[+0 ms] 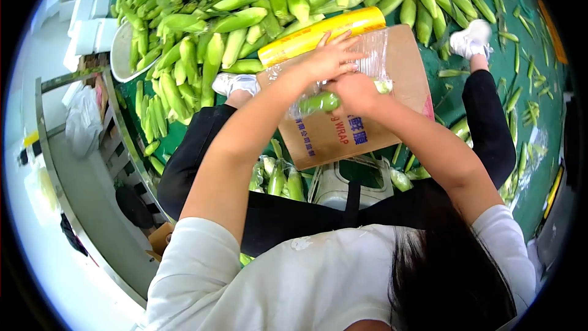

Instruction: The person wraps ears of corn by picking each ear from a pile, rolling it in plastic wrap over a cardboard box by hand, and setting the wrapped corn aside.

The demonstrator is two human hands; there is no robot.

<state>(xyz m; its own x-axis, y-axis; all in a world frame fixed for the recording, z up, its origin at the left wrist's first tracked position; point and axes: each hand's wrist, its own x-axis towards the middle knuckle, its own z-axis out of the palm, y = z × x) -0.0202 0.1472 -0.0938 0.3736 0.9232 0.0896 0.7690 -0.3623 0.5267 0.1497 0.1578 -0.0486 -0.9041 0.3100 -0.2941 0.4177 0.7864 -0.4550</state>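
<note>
A single green ear of corn (320, 103) is seen from above, lying over a printed cardboard carton (407, 79) set between the legs of a seated person. The ear is partly covered by the right hand (357, 93), whose fingers appear to be curled around its middle; the exact grip is concealed by the back of the hand. The left hand (334, 60) is held just beyond, fingers spread and nothing seen to be grasped, over clear film (376, 55) and the near side of a yellow roll (309, 37) lying along the carton's far edge. The film is creased near the hands, so it could be bunched or stuck to itself if tension were lost on one side. It could be torn unevenly if it were pulled at a slant, and one end of the ear could be left bare. The roll could be nudged off the carton, since no fastening can be seen, and be lost among the heaped corn (245, 15) behind it. Below, more ears in clear wrapping (278, 179) are seen near the left thigh, where they could be knocked by a shifted leg
</note>
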